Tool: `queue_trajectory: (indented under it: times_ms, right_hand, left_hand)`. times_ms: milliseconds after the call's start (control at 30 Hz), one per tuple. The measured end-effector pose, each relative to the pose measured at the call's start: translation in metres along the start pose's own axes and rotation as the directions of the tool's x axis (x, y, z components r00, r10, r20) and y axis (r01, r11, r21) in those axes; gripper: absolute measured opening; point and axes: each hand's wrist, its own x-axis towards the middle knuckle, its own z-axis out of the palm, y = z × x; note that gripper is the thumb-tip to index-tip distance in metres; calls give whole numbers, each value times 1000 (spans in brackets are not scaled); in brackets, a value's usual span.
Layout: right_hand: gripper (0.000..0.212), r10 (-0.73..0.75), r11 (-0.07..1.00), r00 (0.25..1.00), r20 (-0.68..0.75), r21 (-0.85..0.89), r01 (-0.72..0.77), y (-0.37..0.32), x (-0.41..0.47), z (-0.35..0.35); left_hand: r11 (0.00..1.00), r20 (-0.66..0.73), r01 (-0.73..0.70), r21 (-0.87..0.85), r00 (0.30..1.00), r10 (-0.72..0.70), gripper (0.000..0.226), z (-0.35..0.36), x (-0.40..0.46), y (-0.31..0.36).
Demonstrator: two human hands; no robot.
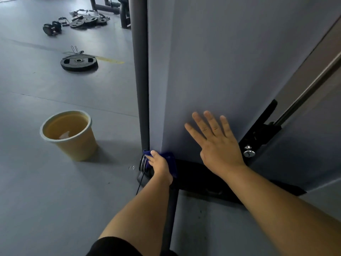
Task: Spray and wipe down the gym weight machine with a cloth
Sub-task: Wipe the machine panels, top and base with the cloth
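**Wiping down low on the machine**

The blue cloth [168, 159] is sitting at the foot of the weight machine [212, 71], left hand [159, 166] clamping it against the base. Right hand [215, 139] is spreading flat on the grey panel, fingers apart. Looks like the wiping step; next probably working upward. No spray bottle visible. Yellow bucket [73, 143] is sitting left on the floor.

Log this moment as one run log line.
left hand: grips blue cloth at machine base | right hand: open, flat on grey panel | bucket: floor, left
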Motion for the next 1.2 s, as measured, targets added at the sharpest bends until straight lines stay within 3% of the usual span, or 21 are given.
queue_trajectory:
  times_ms: [67,133,233,400,533,733,900,967,1100,1200]
  right_hand:
    - [103,33,999,996,88,3,-33,-1,-11,2]
    - [101,56,998,985,162,7,-58,-3,-25,4]
    - [93,62,995,978,198,63,-75,1,-41,1]
    - [84,-24,986,991,134,168,1,16,-52,1]
    - [73,-76,958,994,81,283,50,34,-66,8]
    - [58,-31,877,998,46,480,5,52,-119,58]
    - [45,-79,853,994,-75,510,106,52,-138,84]
    - [42,-100,831,989,-105,539,141,50,-148,87]
    - [40,-178,815,979,-104,541,205,47,-168,101]
    - [38,-191,812,980,-61,550,192,42,-174,116]
  left_hand:
    - [999,-26,37,3,999,-37,77,10,6,-14]
    - [985,-38,164,-60,985,-166,87,18,-13,-13]
    - [973,-6,198,-118,980,-201,80,36,-55,-2]
    - [992,-18,126,-9,992,-126,98,68,-84,-10]
    - [978,-76,184,-99,978,-192,70,74,-91,-5]
    - [982,-95,126,-137,986,-140,67,94,-106,-30]
    - [956,-11,232,-178,971,-238,87,112,-92,-72]
    - [940,27,262,-218,965,-262,84,110,-70,-88]
    - [910,103,263,-321,965,-242,84,85,-78,-57]
    - [932,28,225,-284,974,-226,89,66,-68,-35]
